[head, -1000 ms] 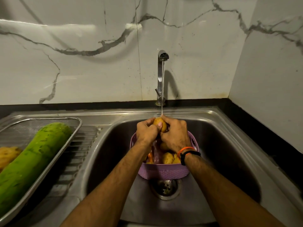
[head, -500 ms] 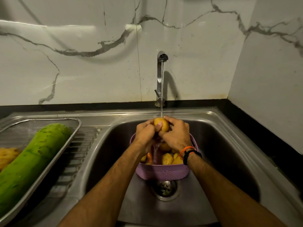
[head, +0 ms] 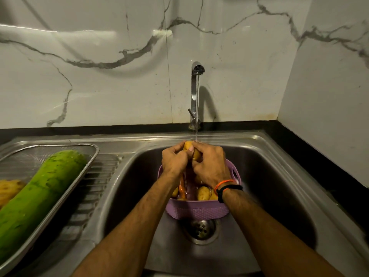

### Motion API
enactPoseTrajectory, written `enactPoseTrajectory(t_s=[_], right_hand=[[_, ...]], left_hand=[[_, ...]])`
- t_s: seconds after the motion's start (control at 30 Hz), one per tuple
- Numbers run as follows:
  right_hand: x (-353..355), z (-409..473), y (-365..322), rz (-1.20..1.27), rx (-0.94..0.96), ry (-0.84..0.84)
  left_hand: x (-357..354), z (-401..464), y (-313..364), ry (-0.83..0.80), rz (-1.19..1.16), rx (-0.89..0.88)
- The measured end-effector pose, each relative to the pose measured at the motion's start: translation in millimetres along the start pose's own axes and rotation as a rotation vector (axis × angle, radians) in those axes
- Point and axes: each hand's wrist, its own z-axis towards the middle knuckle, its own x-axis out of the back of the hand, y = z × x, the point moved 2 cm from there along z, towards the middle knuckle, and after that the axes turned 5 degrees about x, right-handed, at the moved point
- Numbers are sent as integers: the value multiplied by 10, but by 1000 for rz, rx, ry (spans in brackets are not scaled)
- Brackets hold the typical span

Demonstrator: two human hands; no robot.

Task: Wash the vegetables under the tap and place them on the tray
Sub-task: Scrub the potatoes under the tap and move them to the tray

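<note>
Water runs in a thin stream from the steel tap (head: 196, 70) onto a yellow potato (head: 189, 147). My left hand (head: 172, 159) and my right hand (head: 209, 163) both grip this potato from either side, above a purple basket (head: 197, 210) standing in the sink (head: 269, 176). More potatoes (head: 203, 192) and an orange carrot (head: 182, 189) lie inside the basket, partly hidden by my wrists. A steel mesh tray (head: 90, 156) on the drainboard at the left holds a long green gourd (head: 40, 192) and a yellow vegetable (head: 9, 189) cut by the frame edge.
The sink drain (head: 200, 229) sits just in front of the basket. A ribbed drainboard (head: 95, 186) lies between tray and basin. A marble wall rises behind the tap, and a side wall (head: 329, 116) with a black counter strip closes off the right.
The potato has turned between my hands under the stream, and my fingers have shifted around it. Both hands stay over the basket.
</note>
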Motion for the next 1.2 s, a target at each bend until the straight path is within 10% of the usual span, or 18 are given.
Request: enactPoseTrajectory(t_s=[1.07, 1.2], right_hand=[[48, -39, 62, 52, -41, -48], [46, -33, 103, 111, -121, -24]], left_hand=[[-56, 19, -28, -101, 188, -86], [-56, -46, -1, -169, -85, 69]])
